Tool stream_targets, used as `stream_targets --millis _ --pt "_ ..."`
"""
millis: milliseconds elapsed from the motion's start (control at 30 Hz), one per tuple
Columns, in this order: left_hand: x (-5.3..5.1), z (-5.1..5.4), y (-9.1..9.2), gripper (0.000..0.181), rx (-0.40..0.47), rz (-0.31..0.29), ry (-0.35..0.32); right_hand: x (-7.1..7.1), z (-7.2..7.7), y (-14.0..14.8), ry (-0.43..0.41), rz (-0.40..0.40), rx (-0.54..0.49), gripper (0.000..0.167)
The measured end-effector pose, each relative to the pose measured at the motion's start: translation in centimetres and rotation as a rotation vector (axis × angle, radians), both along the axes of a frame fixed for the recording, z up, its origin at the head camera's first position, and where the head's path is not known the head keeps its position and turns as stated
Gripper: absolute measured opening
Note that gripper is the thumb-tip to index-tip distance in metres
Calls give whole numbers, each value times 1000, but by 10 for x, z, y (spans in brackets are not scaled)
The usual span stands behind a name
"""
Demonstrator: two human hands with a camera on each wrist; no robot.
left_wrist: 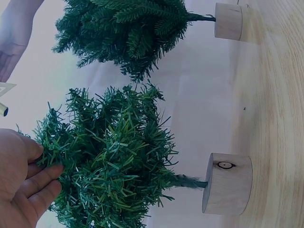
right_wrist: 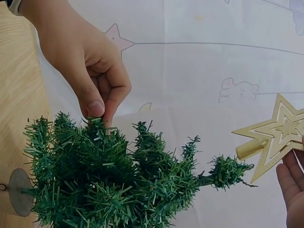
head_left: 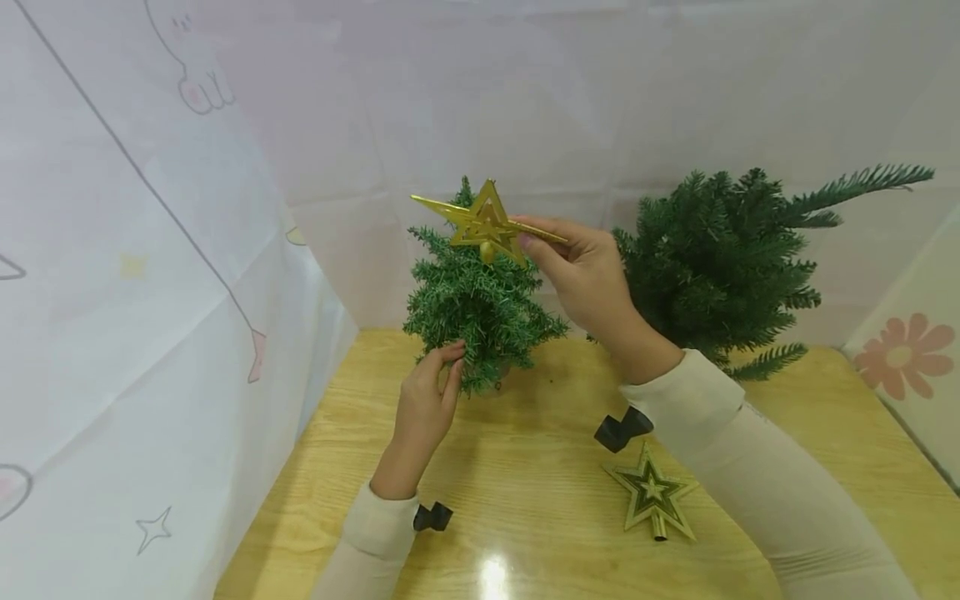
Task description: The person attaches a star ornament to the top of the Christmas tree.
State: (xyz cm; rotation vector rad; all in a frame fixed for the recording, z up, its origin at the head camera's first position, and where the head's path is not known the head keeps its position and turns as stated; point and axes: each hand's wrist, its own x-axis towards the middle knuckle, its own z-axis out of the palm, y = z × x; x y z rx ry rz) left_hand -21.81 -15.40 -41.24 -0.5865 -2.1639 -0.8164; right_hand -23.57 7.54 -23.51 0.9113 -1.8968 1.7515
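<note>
My right hand (head_left: 588, 271) pinches a gold star tree topper (head_left: 483, 223) by one arm, in front of the top of a small artificial Christmas tree (head_left: 480, 308). In the right wrist view the star (right_wrist: 280, 130) shows a hollow tube at its base, apart from the treetop (right_wrist: 228, 172). My left hand (head_left: 427, 396) is at the tree's lower left side; its thumb and fingers (right_wrist: 96, 108) pinch a branch tip there. The tree stands upright on a round wooden base (left_wrist: 228, 184).
A second, darker green tree (head_left: 720, 258) with long branches stands at the right on its own wooden base (left_wrist: 228, 21). Another gold star topper (head_left: 652, 492) lies on the wooden table (head_left: 525, 517), under my right forearm's left side. Printed cloth (head_left: 525, 100) hangs behind.
</note>
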Motion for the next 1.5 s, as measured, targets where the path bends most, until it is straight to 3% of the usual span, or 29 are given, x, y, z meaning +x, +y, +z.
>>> stream_targets --millis 767,1167,1500 --pt "2 0 0 24 -3 15 1 -2 11 -10 9 41 -51 28" --pt "1 3 1 20 -1 5 -9 -6 19 -11 12 4 0 26" --pt "1 3 0 21 8 -2 4 -9 18 -12 26 20 -25 26"
